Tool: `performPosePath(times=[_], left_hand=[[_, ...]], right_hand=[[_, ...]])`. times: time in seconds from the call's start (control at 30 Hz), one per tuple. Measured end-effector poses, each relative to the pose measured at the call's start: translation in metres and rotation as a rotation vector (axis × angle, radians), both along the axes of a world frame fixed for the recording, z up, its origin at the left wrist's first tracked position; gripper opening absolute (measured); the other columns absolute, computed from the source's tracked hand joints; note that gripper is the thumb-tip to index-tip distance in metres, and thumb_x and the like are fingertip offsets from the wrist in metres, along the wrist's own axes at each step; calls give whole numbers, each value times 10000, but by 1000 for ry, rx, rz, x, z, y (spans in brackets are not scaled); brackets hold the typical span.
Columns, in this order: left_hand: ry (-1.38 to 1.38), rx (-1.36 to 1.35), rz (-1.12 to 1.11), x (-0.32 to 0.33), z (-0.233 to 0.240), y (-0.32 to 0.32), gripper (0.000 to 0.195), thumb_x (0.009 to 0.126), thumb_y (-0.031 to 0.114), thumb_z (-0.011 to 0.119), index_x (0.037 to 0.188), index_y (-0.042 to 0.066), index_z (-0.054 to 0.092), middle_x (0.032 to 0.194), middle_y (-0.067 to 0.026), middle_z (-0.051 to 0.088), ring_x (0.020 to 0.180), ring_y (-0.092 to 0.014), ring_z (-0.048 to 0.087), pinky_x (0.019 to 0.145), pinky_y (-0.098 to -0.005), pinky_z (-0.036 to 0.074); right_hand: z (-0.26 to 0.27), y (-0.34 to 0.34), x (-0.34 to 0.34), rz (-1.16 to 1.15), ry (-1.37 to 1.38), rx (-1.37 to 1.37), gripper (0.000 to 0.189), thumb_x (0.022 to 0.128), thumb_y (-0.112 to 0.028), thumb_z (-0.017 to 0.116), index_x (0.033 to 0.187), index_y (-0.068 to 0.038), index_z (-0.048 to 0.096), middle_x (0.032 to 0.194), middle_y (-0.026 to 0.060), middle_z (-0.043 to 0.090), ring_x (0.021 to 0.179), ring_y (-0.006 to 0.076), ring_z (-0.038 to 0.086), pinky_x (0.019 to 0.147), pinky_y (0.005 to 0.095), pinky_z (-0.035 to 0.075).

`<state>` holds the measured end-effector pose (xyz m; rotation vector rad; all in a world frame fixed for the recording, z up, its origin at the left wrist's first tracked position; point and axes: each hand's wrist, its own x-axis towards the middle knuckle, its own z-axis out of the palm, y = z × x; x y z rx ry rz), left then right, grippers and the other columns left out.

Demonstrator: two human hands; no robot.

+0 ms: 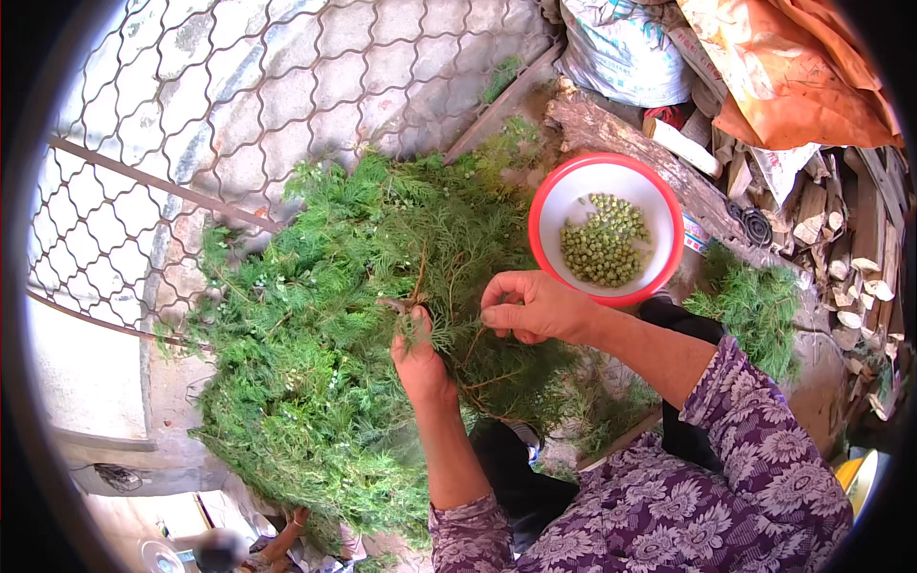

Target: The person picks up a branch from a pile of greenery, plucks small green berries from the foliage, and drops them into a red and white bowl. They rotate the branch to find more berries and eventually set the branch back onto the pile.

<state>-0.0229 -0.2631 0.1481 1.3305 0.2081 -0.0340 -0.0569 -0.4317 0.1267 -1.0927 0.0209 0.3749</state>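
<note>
My left hand [424, 365] grips the woody stem of a cut conifer branch [421, 272], probably arborvitae, its flat green sprays spreading to the right. My right hand [534, 308] is just right of that branch, thumb and fingers curled together at the sprays. Whether something small is pinched there is hidden. Beyond the right hand stands a white basin with a red rim [678, 236]. Many small green cones [605, 251] cover part of its bottom. Under and left of my hands lies a large heap of cut conifer branches [308, 358], with pale cones among the foliage.
A wire mesh panel [236, 122] borders the heap at upper left. A log [637, 150], split firewood [809, 215], a white woven sack [630, 57] and an orange sheet [795, 64] are at upper right. Another person's arm [286, 537] shows at lower left.
</note>
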Motion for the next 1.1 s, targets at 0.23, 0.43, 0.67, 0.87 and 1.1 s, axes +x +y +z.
performPosePath(times=[0.23,0.43,0.67,0.87,1.1], left_hand=[[23,-22,22,-2,3,-3,245,812,193,620,972,29,531,876,-61,570,786,-171,545,670,-328,473],[-7,-101,69,-2,2,1,243,820,197,608,978,31,529,843,-53,575,743,-191,557,645,-341,479],[40,-5,276,3,11,17,338,827,292,586,1021,19,539,905,-90,583,740,-207,573,629,-321,483],[60,-31,194,1,3,20,384,755,306,680,1007,62,521,976,-72,559,872,-205,538,741,-369,465],[59,-12,205,-5,12,7,280,819,213,611,1015,18,564,902,-70,600,722,-167,579,625,-326,501]], right_hand=[[-8,-2,3,144,88,140,193,835,-169,569,982,-49,533,730,58,575,441,37,432,386,167,321],[-20,3,0,-61,-99,-370,196,721,-112,560,885,-12,601,660,101,603,505,123,564,433,264,440],[-34,-43,12,-485,-315,-929,171,745,-86,524,869,-2,607,567,96,568,514,124,583,513,292,462],[-43,-88,19,-683,-371,-1212,204,705,-73,534,882,-26,624,710,192,604,707,310,610,691,383,489],[-63,-106,21,-754,-418,-1609,203,714,-115,585,893,-24,615,925,219,586,847,338,561,779,413,438]])
